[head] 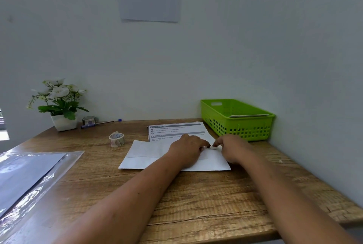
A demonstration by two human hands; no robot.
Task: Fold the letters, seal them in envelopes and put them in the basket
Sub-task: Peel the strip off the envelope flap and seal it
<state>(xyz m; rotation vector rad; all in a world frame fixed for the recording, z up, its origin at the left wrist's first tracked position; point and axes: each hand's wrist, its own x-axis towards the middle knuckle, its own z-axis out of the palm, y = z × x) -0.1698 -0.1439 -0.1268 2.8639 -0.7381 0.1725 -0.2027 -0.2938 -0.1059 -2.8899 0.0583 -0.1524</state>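
the likeliest slip is with the small strip of tape (pixel 213 147) at the centre of the frame: the left hand (pixel 186 150) and the right hand (pixel 233 147) meet fingertip to fingertip over it, each seemingly pinching an end, and if it goes down crooked, wrinkles or clings to a finger, the flap would probably not close flat. the left hand's palm also rests on the envelope (pixel 145 154), so any drag could slide it across the wooden table (pixel 196 194) or crease the paper inside, though whether a letter is already inside cannot be told. the envelope lies just below the frame's centre, white, long and flat, its near edge towards the bottom of the frame and a paler rectangle faintly showing on its upper half. its far edge overlaps a printed sheet (pixel 176 129) with grey header bars, which lies unfolded just above it. at right of centre, against the wall, stands the green basket (pixel 235 129), with the edge of a white piece, probably another envelope, showing above its rim. a tape roll (pixel 116 139) stands near the envelope's upper left corner, close enough to be knocked if the left arm swings that way.
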